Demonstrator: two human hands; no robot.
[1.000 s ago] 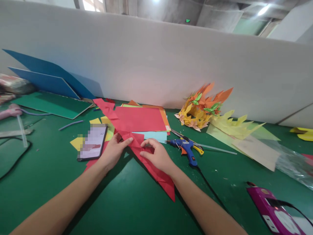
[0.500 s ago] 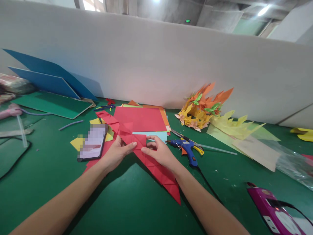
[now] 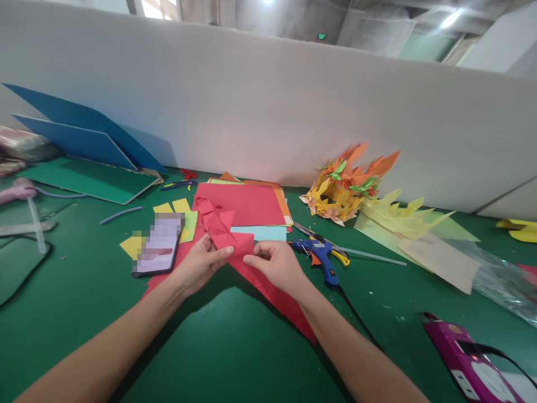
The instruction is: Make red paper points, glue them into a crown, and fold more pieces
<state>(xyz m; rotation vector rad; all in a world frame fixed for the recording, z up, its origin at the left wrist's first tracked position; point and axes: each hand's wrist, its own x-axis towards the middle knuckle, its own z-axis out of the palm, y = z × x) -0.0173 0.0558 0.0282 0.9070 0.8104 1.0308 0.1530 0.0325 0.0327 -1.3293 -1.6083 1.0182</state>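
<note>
Both hands hold a long strip of creased red folded paper [image 3: 268, 292] above the green table. My left hand [image 3: 204, 263] pinches it near the middle, thumb on top and fingers underneath. My right hand [image 3: 279, 266] grips the same paper just to the right, thumb and fingertips closed at a fold. The strip's upper end bends up and away over a stack of red paper sheets [image 3: 241, 202]; its lower end slants down to a point, partly behind my right wrist. More red paper lies beneath my left forearm, beside a phone [image 3: 161, 246].
A blue hot glue gun [image 3: 321, 257] lies right of my right hand, with scissors [image 3: 342, 257] behind it. Orange and yellow paper crowns [image 3: 346, 184] stand by the white partition [image 3: 268, 106]. A magenta power strip [image 3: 465, 358] sits front right; blue boards [image 3: 79, 137] lean at left.
The upper end of the red strip has folded up and shifted right, uncovering yellow paper by the phone. My right hand has turned slightly and moved a little right, still gripping.
</note>
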